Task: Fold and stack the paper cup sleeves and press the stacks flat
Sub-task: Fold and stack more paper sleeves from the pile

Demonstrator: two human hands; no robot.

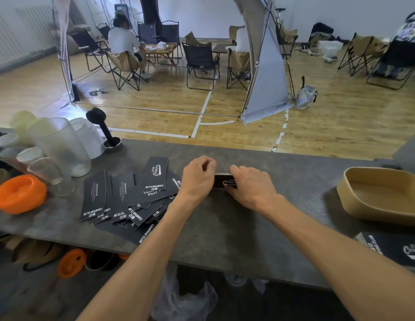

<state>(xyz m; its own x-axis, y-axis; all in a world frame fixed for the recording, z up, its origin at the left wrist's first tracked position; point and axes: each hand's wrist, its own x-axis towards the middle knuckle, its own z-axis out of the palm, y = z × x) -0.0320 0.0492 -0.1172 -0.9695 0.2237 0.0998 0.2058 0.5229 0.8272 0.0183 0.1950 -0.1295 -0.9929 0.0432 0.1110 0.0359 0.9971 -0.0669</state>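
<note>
I have one black paper cup sleeve [222, 181] between my hands, close to the far edge of the grey worktop [225, 228], about midway along it. My left hand [198, 176] sits at the sleeve's left end with the fingers curled in; it seems to pinch that end, though my knuckles hide the contact. My right hand [249, 184] lies over the right end, fingers bent down onto it and thumb tucked under the near edge, so I judge it to be gripping and pressing at once. Only the middle strip with the white logo shows between them.

The step in hand looks like creasing this sleeve flat. To do it well I should line the two long edges up before I bear down, then run my fingertips outward from the middle so the crease sets evenly and nothing buckles. Keeping it clear of the worktop's far edge matters; a slip there could send it to the floor.

The loose pile of unfolded sleeves [132, 198] fans out just to my left, towards the near edge. More sleeves [396, 247] lie at the near right corner, where a finished one could go. The tan tray [354, 195] stands by the right end.
</note>
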